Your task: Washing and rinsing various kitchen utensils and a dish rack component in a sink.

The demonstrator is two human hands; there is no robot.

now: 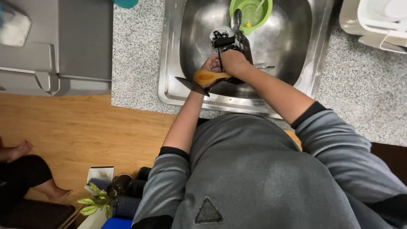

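Head view, looking straight down. A steel sink is set into a speckled grey tabletop. At the far end of the basin lies a green colander, with a thin stream of water falling just by it. A white dish rack stands on the tabletop at the right edge. Left of the tabletop is a grey appliance top. Below it, wood floor; another person's bare feet show at the far left. Near the bottom edge sit a small leafy plant, a white box and some dark cups.

Both forearms, grey sleeves pushed up, meet over the near part of the basin, and the right wrist covers much of what is held.

Left hand: fingers curled shut around a bundle of utensils. From the bundle a wooden spoon points left, its orange-brown bowl wet and glossy, over the sink's near rim. Beneath it a dark flat blade, likely a spatula, angles out to a pointed corner.

Right hand: closed, knuckles up, on a black utensil with a metal part that reaches toward the colander. Its exact kind cannot be told.
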